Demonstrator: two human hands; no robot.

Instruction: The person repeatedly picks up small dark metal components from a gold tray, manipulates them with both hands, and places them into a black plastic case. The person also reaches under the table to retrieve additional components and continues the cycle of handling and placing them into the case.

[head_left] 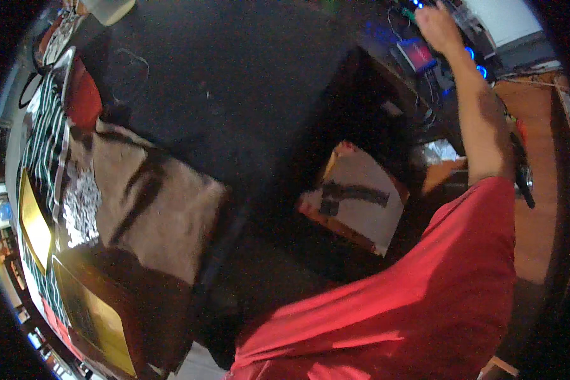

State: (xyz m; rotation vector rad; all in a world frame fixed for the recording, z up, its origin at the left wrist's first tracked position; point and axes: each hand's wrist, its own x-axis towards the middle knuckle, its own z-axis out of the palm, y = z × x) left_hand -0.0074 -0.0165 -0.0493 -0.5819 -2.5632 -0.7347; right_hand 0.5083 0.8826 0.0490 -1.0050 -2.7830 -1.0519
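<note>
At the far left, a gold panel is standing against striped cloth. A brown cloth is lying to the right of these, bordering a dark surface. Further right, a white-and-orange package is resting with a dark band across it. At upper right, a blue-lit device is sitting beyond a red-and-blue box. The right hand is reaching to the device, fingers appearing partly curled; whether they are gripping cannot be told. Blue ring lights are glowing beside the forearm.
</note>
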